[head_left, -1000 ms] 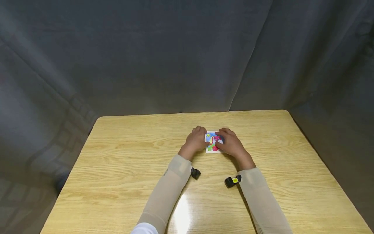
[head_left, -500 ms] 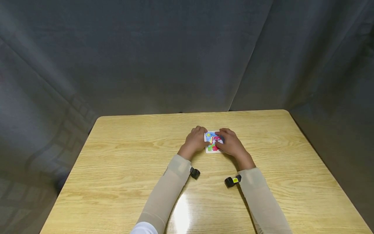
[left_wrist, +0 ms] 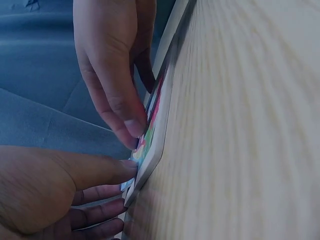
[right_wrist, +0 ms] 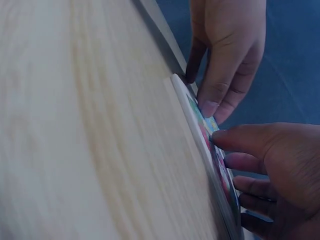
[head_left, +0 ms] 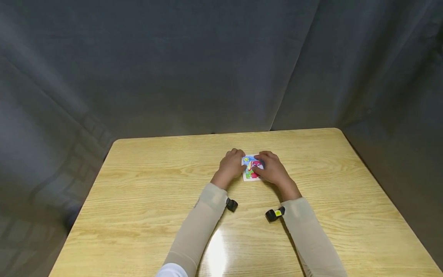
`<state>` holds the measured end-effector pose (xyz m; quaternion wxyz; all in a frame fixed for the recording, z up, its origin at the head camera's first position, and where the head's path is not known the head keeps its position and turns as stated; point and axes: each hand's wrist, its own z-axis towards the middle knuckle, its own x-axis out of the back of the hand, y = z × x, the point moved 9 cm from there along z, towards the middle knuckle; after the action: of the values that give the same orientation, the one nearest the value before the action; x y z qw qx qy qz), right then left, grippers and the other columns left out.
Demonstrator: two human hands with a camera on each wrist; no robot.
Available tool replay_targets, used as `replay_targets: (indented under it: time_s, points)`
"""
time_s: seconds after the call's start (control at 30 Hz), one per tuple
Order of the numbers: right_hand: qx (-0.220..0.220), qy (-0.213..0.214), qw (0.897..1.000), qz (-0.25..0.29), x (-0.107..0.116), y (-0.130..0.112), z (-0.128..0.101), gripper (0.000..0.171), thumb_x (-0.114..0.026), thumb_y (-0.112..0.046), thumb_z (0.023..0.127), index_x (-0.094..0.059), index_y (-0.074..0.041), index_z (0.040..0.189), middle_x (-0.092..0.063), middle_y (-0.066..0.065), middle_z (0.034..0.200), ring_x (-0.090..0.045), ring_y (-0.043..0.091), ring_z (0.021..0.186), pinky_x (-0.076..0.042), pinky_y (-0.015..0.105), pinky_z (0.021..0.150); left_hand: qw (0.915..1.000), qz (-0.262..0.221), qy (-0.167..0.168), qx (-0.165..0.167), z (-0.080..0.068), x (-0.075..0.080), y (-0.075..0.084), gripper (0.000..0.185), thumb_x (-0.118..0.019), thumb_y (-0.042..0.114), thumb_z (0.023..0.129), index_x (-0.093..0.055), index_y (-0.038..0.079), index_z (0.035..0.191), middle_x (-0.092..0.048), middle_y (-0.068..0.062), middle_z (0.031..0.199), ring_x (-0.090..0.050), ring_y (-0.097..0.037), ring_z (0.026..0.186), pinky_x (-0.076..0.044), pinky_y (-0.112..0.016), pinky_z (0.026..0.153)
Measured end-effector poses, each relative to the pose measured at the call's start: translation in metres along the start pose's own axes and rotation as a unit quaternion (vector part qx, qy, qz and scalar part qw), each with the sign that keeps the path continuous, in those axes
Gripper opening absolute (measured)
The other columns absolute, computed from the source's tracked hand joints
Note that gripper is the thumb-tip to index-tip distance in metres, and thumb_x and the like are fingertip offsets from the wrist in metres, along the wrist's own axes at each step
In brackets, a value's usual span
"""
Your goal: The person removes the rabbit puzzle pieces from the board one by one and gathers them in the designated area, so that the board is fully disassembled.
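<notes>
A small square picture board (head_left: 247,176) with a white border and a red, big-eyed cartoon animal lies flat on the wooden table. My left hand (head_left: 232,165) holds its left side; the thumb (left_wrist: 122,171) rests on the picture while the other fingers lie along the edge. From the right, my right hand (head_left: 274,168) grips the board, thumb (right_wrist: 227,137) on the picture and the other fingers reaching to its far and right edges. Both hands cover parts of the picture. Whether the picture has loose pieces cannot be told.
The light wooden table (head_left: 145,200) extends around both arms, its far edge close beyond the hands. Dark grey curtain (head_left: 194,69) hangs behind it and at the sides. A black wrist camera (head_left: 231,204) sits on the left sleeve, another black camera (head_left: 272,215) on the right.
Both thumbs have shifted slightly to the left over the board. The hands otherwise keep their places, and the head view has tilted a little.
</notes>
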<state>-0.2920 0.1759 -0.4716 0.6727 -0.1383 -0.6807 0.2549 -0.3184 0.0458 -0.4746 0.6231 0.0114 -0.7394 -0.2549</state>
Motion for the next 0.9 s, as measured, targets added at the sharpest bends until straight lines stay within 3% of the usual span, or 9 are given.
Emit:
replay_targets:
  time_s: [0.9]
  points:
    - [-0.018, 0.017, 1.0, -0.006, 0.0022, -0.0065, -0.0044, 0.047, -0.07, -0.029, 0.09, -0.061, -0.003, 0.128, -0.045, 0.02, 0.14, -0.035, 0.04, 0.133, -0.031, 0.053, 0.109, 1.0, 0.008, 0.003, 0.002, -0.0043, 0.0031, 0.0058, 0.04, -0.067, 0.031, 0.093, -0.057, 0.015, 0.127, -0.055, -0.003, 0.125, -0.051, -0.022, 0.118, -0.051, -0.037, 0.087]
